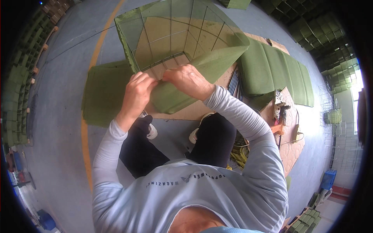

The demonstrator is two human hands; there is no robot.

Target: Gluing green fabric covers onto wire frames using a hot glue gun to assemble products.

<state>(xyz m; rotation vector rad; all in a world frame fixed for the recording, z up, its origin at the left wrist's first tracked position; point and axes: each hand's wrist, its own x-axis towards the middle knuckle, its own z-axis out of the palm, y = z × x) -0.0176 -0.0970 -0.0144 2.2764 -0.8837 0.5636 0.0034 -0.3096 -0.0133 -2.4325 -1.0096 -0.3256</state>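
Observation:
A wire frame (171, 37) stands in front of me, its sides wrapped in thin green fabric (210, 62) that lets the wires show through. My left hand (136, 93) is closed, its fingertips pinching the fabric at the frame's near edge. Close beside it, my right hand (188, 80) is also closed on that edge, thumb and fingers bent over the fabric. The two hands almost touch. Whatever small part lies between the fingertips is hidden. Below my hands the fabric hangs smooth and curved over the near side.
Flat green fabric pieces (105, 93) lie at left; a padded-looking green stack (276, 72) lies at right. Cardboard (186, 113) is under the frame. An orange-handled tool (276, 129) rests near thin dark rods (234, 83). Green stacks line both walls.

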